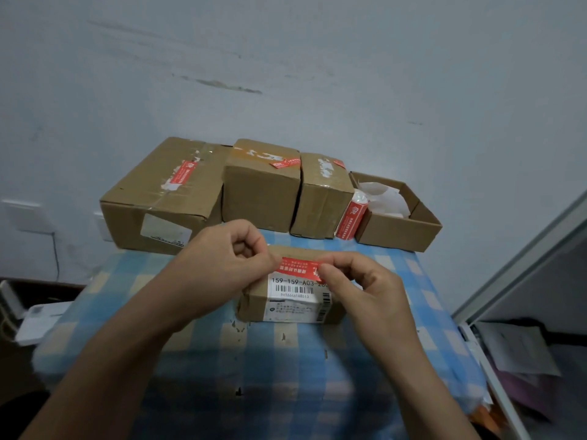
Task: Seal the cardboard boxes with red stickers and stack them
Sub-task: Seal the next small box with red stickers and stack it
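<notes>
Two grips hold one red sticker (pixel 298 267) stretched between them. The left grip (pixel 222 258) pinches its left end between thumb and forefinger, and the right grip (pixel 365 287) pinches the right end the same way. Just under the sticker a small cardboard box (pixel 286 309) with a white barcode label (pixel 297 296) lies on the checked surface (pixel 286 360); whether sticker and box touch cannot be told. Beyond the grips stand three sealed boxes (pixel 260 195) in a row, then a sticker roll (pixel 351 219) and an open box (pixel 400 230) holding white paper.
</notes>
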